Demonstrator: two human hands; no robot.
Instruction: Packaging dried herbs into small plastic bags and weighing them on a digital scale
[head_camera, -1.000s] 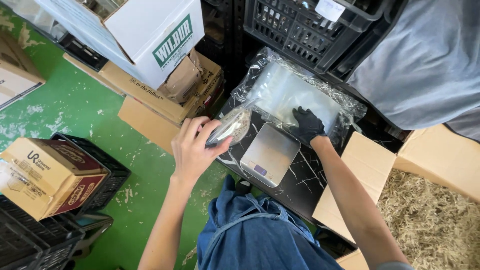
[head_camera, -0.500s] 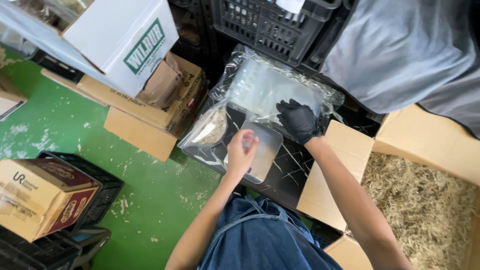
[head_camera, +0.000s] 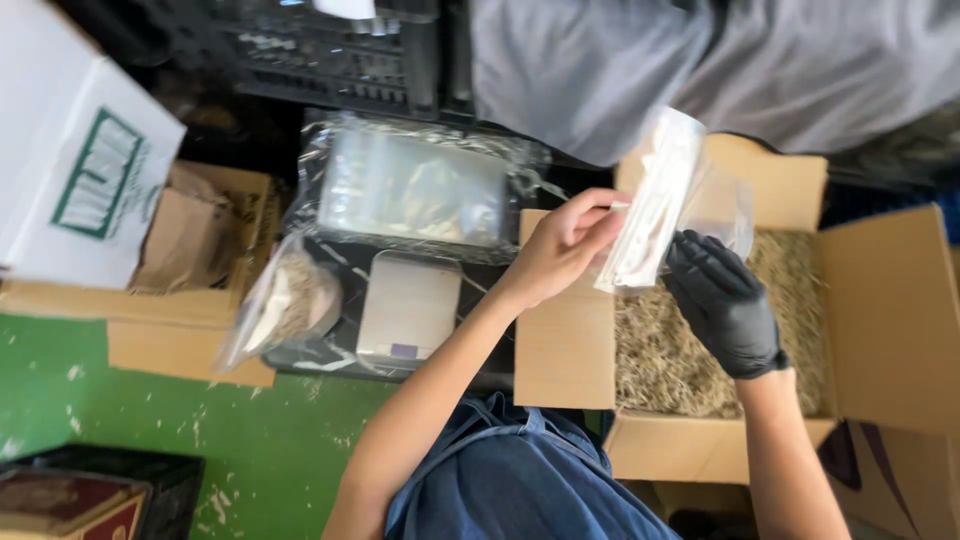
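two hands: both on one empty clear plastic bag (head_camera: 660, 215), held up above the open cardboard box (head_camera: 570, 350) at right.
right hand (head_camera: 725, 300): black glove, fingers curled up against the bag's lower right edge; the exact grip is blurred.
left hand (head_camera: 562, 245): bare, thumb and fingers pinched together on the bag's left edge.
box contents: dry straw-like material (head_camera: 665, 360), directly beneath the bag.
left of the box: small silver scale (head_camera: 408, 308) on a dark marbled surface (head_camera: 340, 262).
near left: a filled clear bag (head_camera: 285, 305) lying at the surface's left edge, just beside the scale.
beyond the scale: a stack of clear bags in a plastic wrap (head_camera: 415, 188).
far: black crate (head_camera: 330, 55) at the back, grey cloth (head_camera: 700, 60) to its right.
far left: white carton (head_camera: 70, 180) on brown boxes (head_camera: 190, 250), green floor (head_camera: 200, 440) below.
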